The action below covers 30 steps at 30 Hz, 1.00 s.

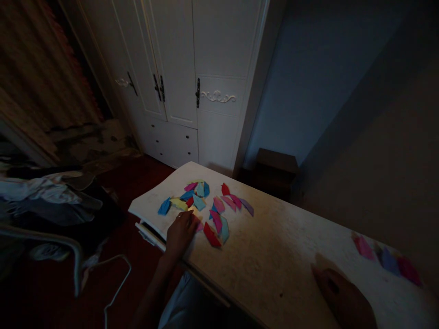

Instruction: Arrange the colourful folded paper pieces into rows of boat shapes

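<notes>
Folded paper pieces in several colours lie loosely grouped at the left end of the white table. My left hand rests among them near the front edge, a ring on one finger. Its fingers are bent together around a pink folded paper piece, which they partly cover. Close by lie a yellow piece, a light blue piece and a red piece. My right hand is low over the table's right part, dark and blurred. How its fingers are set, and anything in them, is hidden.
More folded pieces, a pink one and a purple one among them, lie along the far right edge. Beyond the table stand a white wardrobe and a brown box-like piece. Clothes are heaped at left.
</notes>
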Each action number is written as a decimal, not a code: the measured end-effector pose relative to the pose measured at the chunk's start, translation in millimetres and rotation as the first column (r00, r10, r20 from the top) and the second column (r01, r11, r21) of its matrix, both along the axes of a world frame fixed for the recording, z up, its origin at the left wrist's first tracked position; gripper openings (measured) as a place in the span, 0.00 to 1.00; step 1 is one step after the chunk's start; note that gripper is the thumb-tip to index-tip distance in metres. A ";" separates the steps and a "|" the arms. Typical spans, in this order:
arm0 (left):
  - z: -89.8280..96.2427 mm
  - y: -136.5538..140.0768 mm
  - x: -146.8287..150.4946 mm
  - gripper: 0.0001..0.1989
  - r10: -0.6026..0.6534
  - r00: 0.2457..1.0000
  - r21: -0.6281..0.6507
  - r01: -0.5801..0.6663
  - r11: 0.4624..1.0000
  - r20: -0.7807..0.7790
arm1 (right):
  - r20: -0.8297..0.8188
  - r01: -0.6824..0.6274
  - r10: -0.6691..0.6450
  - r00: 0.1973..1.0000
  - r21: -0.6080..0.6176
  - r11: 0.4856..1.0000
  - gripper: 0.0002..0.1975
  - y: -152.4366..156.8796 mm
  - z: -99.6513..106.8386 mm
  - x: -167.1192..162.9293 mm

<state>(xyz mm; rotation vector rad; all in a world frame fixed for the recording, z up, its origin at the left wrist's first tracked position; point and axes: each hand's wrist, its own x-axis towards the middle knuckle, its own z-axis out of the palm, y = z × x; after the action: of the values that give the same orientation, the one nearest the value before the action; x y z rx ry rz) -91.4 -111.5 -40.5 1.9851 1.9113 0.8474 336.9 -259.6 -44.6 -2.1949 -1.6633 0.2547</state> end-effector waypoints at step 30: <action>-1.1 -16.8 1.2 0.18 -0.075 0.908 0.032 0.068 0.997 0.413 | 0.009 0.000 0.000 1.000 0.004 1.000 0.24 -3.8 -3.8 2.0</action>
<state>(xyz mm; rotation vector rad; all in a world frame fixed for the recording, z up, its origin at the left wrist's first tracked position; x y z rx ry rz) -90.2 -128.3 -41.6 1.6983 1.5826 1.1592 338.9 -263.3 -48.4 -2.1962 -1.6670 0.2411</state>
